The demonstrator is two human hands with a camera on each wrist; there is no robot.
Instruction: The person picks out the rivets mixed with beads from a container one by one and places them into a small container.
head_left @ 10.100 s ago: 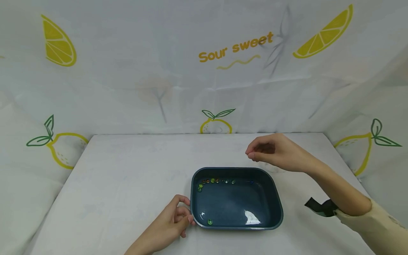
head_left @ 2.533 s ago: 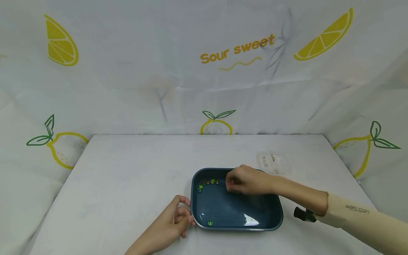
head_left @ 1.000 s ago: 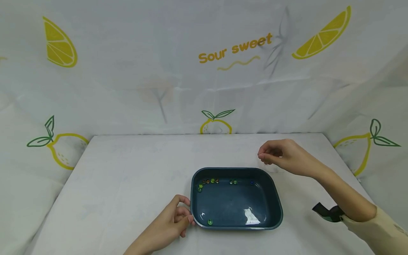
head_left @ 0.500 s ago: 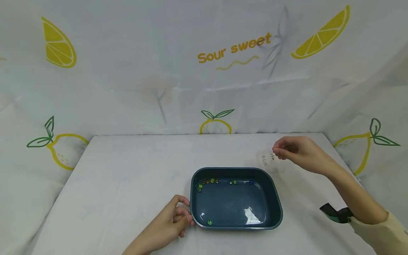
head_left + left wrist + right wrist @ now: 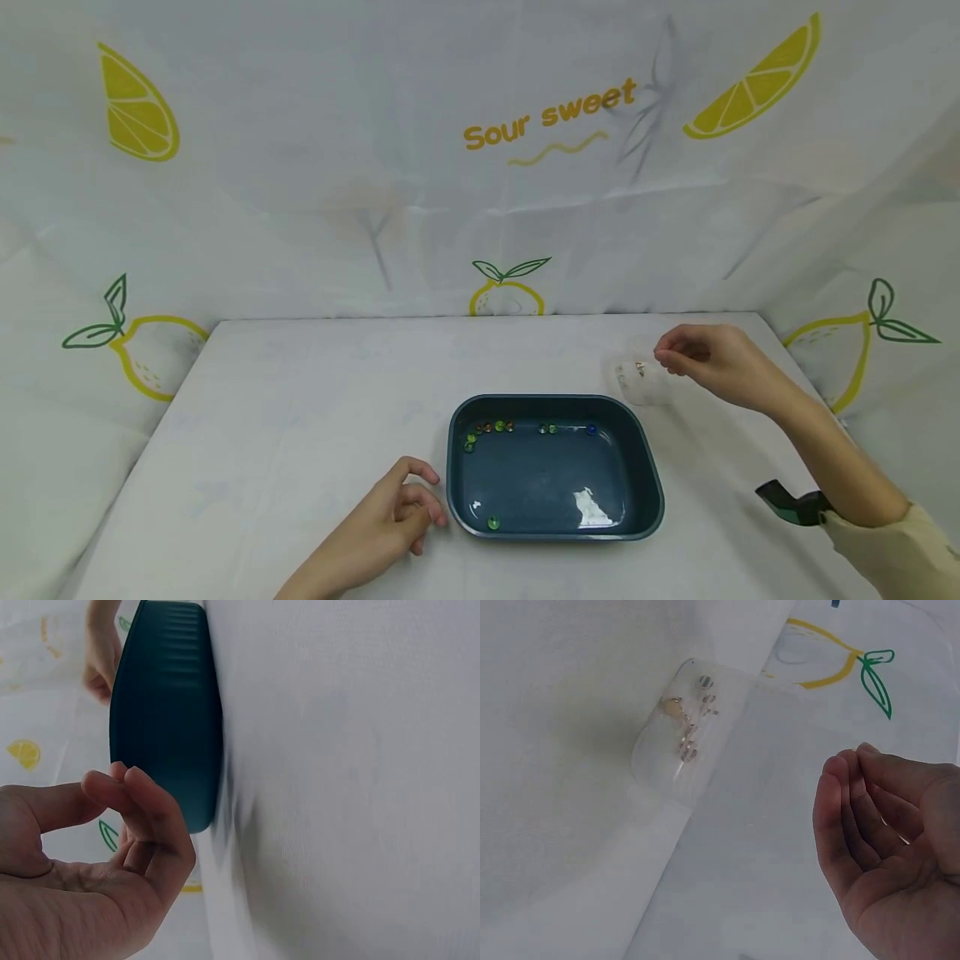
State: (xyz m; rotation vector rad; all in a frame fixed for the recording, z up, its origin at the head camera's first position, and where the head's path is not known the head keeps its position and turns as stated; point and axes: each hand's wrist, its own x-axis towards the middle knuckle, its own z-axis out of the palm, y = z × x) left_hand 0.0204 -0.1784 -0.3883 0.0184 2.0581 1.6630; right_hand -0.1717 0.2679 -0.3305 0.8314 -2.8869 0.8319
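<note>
A dark blue rectangular tray stands on the white table. Several small glass beads lie in it: a green and orange row along the back left, a pale green pair, a blue bead and a green bead at the front left. My left hand is just left of the tray, apart from it, fingers loosely bent and holding nothing. My right hand hovers beside a clear plastic box at the back right. Its thumb and fingertips meet, with nothing visible between them.
The clear box, seen close in the right wrist view, contains several small brown, white and gold pieces. White cloth with lemon prints closes off the back and sides of the table.
My right hand was inside the tray 2.5 seconds ago; it has moved out, past the clear box, to the right. My left hand has let go of the tray and drawn slightly left.
</note>
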